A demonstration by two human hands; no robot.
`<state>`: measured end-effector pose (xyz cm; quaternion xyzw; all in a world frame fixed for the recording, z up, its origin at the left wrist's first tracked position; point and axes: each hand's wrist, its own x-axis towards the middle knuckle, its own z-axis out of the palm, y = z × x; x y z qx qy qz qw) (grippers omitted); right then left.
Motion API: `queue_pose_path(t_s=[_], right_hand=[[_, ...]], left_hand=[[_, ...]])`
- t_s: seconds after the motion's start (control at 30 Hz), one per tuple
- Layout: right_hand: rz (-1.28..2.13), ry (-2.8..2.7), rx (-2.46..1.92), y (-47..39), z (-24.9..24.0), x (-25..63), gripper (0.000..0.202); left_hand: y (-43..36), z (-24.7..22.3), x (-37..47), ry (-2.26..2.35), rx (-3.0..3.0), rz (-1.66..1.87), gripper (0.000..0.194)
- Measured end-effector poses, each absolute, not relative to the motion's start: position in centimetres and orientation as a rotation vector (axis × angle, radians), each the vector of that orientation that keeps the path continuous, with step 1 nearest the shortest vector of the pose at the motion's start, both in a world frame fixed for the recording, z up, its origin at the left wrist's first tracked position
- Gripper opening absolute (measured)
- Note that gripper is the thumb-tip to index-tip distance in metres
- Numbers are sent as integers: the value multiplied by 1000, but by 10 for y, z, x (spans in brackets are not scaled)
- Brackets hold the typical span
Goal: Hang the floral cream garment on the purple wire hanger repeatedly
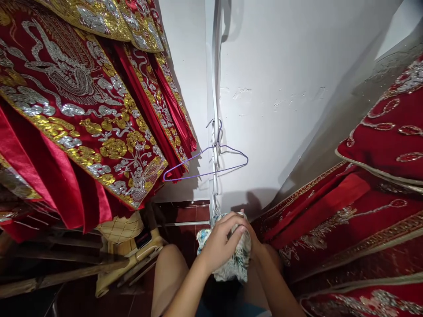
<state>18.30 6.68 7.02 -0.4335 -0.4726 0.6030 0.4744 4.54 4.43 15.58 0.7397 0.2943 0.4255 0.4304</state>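
A bundle of white cloth with a blue and green print (pixel 233 266) is held low in the middle, above the person's knees. My left hand (pixel 223 242) lies over its top and left side with the fingers curved round it. My right hand (pixel 253 240) presses against its right side, its fingers partly hidden behind the left hand and the cloth. Beyond the hands a purple wire hanger (pixel 228 169) hangs from a white metal strip (pixel 214 88), with no garment on it.
Red garments with gold and silver embroidery (pixel 112 147) hang at the left, and more red embroidered fabric (pixel 330 220) fills the right. A wooden chair with a quilted cushion (pixel 124 226) stands at the lower left. Behind is a white wall (pixel 280 57).
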Motion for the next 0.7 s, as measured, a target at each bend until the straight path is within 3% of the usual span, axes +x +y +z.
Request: queue_pose_path(t_s=[0.1, 0.2, 0.33, 0.47, 0.6, 0.7], right_hand=[[1857, -1049, -940, 61, 83, 172, 80], [2006, -1213, -849, 63, 96, 170, 55], [1717, -1476, -992, 80, 121, 178, 31], [1284, -1585, -1034, 109, 159, 187, 19], [734, -1523, -1109, 149, 180, 193, 15], [707, -1408, -1125, 187, 167, 190, 31]], left_hand=[[57, 140, 26, 981, 1752, 1188, 23], [67, 121, 4, 1059, 1557, 1225, 27], [62, 107, -30, 862, 1562, 834, 49], [54, 102, -66, 1036, 1811, 381, 37], [58, 109, -102, 1289, 1974, 355, 34], [64, 131, -122, 1347, 2068, 474, 41]])
